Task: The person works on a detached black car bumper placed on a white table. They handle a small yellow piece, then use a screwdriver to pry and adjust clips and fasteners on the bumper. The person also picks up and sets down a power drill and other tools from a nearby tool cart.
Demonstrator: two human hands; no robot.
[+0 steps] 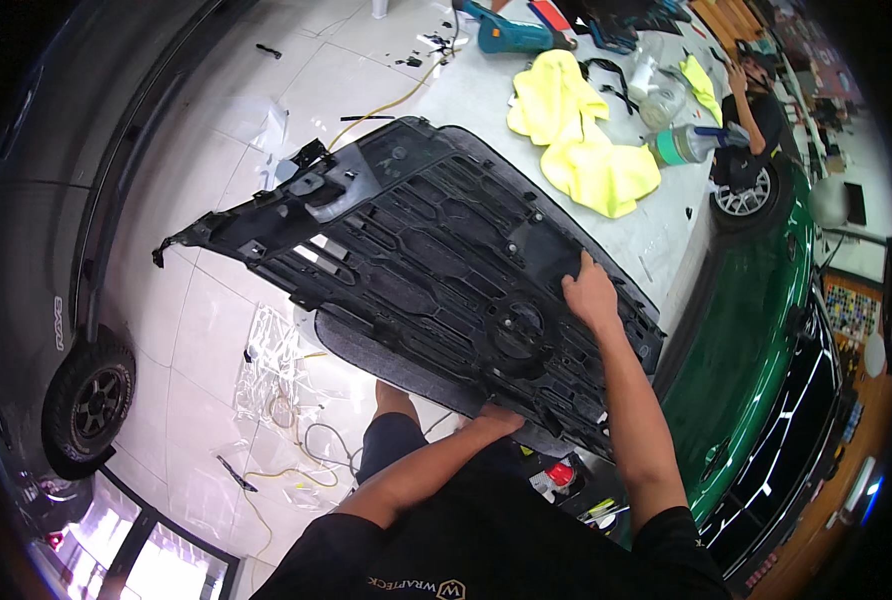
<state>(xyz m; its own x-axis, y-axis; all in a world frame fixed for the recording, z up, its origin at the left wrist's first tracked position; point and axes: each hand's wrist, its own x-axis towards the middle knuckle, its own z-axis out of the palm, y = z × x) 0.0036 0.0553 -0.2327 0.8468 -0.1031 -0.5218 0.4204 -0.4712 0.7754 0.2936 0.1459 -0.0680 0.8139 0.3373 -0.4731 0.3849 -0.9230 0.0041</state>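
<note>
Lg ribbed blk plastic panel (406, 285)

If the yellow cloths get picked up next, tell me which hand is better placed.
Probably the right hand: it is on the black panel, nearer the yellow cloths; the left hand is at the panel's near edge, farther away.

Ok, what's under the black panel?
A grey mat shows past the black panel along its lower-left edge. The mat's middle, and whatever supports it, can't be seen because the panel covers them.
</note>
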